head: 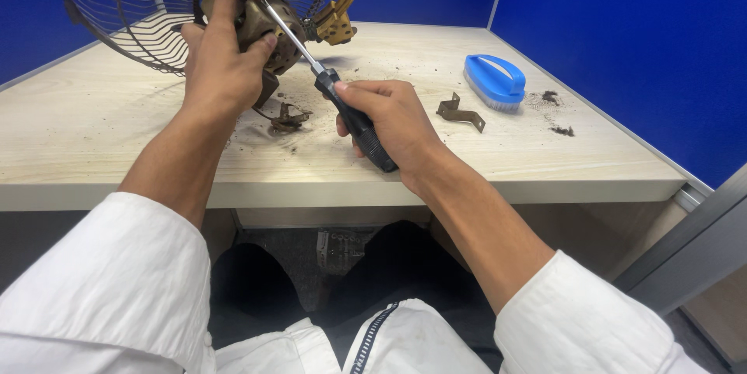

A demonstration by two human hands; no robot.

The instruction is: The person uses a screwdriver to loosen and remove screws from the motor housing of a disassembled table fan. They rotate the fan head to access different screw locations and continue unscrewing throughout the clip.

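Note:
My left hand grips the dirty brass-coloured motor housing of an old fan, whose wire guard rises at the upper left above the wooden desk. My right hand holds a screwdriver by its black handle. Its metal shaft slants up and left, and the tip meets the motor housing near my left thumb.
A small rusty metal part lies in dirt under the fan. A bent brown bracket sits to the right of my right hand. Farther right lies a blue scrubbing brush with dirt specks beside it. Blue partition walls enclose the desk.

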